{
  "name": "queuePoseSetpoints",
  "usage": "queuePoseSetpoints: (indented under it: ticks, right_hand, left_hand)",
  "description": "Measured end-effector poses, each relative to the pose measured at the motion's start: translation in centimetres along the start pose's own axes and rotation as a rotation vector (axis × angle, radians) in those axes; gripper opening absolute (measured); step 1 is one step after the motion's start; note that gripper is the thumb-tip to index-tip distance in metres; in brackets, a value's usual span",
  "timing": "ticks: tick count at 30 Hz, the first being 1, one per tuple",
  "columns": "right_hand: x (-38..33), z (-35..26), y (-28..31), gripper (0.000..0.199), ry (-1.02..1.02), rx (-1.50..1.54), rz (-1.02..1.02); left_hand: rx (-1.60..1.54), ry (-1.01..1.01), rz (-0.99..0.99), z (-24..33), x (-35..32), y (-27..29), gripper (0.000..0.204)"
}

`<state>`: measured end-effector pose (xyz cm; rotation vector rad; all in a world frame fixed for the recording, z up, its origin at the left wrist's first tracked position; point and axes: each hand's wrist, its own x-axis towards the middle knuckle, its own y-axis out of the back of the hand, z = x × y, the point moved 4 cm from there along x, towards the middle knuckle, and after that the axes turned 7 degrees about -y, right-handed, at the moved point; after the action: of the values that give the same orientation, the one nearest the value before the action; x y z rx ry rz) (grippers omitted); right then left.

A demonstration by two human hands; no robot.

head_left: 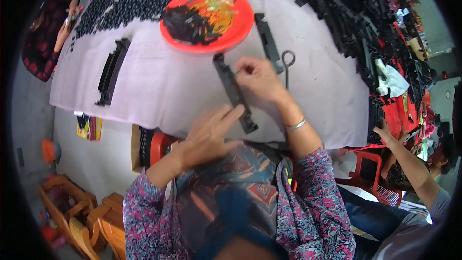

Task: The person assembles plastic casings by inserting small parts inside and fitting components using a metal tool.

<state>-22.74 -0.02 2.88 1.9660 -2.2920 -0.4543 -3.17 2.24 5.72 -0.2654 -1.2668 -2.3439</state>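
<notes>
Both hands on one long black plastic strip at the table edge.
Left hand fingers rest near its lower end; right hand pinches beside its upper half. Red plate of small parts just above, second black strip and metal ring tool right, third strip left.

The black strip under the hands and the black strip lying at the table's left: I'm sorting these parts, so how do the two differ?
The strip under the hands is handled: the left hand presses its near end and the right hand pinches something small beside it. The left strip lies untouched, apart from both hands.

The handled strip runs from the red plate to the table's near edge; the left strip lies further out and looks wider.

Both are long, black and flat on the pale cloth.
</notes>
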Motion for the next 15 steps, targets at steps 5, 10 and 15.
queuePoseSetpoints:
  ticks: [5,10,15]
  right_hand:
    - [-0.6,0.3,2.6,0.018,-0.180,0.378,0.058]
    - [0.2,0.8,3.5,0.016,-0.027,0.357,0.014]
    - [0.0,1.0,2.5,0.021,-0.049,0.439,-0.005]
  left_hand:
    - [-0.093,0.127,0.128,-3.9,0.5,1.8,0.049]
    - [0.189,-0.012,0.159,-5.6,2.7,3.2,0.054]
    - [0.258,-0.172,-0.009,-7.9,5.0,1.6,0.061]
